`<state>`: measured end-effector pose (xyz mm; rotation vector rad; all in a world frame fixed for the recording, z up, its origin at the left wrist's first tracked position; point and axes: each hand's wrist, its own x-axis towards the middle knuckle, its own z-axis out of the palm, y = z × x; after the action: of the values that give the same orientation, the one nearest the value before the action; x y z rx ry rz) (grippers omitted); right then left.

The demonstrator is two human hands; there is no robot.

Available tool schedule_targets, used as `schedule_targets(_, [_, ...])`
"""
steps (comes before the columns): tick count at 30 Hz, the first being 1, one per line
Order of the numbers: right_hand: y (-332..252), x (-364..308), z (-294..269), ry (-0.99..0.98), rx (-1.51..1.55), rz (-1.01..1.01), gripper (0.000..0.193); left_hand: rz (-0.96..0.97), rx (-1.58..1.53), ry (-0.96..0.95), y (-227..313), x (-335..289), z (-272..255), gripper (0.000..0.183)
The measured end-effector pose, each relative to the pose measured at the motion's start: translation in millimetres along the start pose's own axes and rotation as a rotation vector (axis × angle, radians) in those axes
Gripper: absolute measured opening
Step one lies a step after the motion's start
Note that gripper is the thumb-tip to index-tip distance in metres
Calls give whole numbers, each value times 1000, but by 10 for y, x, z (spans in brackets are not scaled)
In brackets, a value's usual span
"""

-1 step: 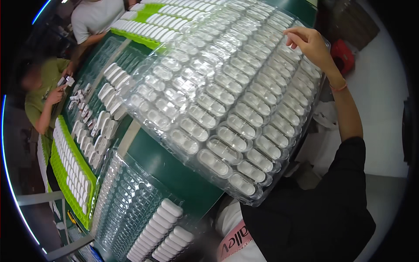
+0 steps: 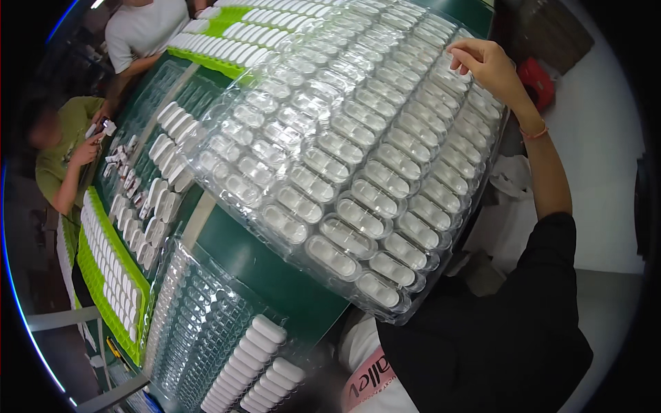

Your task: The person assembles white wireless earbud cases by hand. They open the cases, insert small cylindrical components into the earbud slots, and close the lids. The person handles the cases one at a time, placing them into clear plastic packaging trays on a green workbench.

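A big clear plastic blister tray (image 2: 358,172), its pockets filled with white oblong parts, is tilted above the dark green table (image 2: 268,275). My right hand (image 2: 485,62) grips the tray's far right edge, fingers curled on the rim; the black-sleeved arm runs down the tray's right side. My left hand is hidden, and I cannot see what supports the tray's near edge.
A second clear tray (image 2: 206,330), partly filled with white parts, lies at the near left. Green trays of white parts (image 2: 110,275) line the left and far edges. Loose white parts (image 2: 162,186) lie between. Two other people (image 2: 69,151) work at the left. A red object (image 2: 537,79) lies on the floor at the right.
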<state>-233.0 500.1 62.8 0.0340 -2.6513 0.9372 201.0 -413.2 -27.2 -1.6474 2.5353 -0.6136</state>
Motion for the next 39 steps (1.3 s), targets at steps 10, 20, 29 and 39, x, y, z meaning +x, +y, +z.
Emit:
schedule_targets(10, [52,-507,-292,-171,-361,159,16,97,-168,258,561,-341,-459,23])
schedule_targets(20, [3,-148,25,-43,-292,-71,22,-2,-534,419,-526,-196,-311,28])
schedule_targets(29, [158,250,151,-209,-237,-76,23,-171,-659,187,-434,-942,-147,30])
schedule_targets(39, [164,303,183,-231,-194,-39,22,-238,-412,280,-67,-589,-263,22])
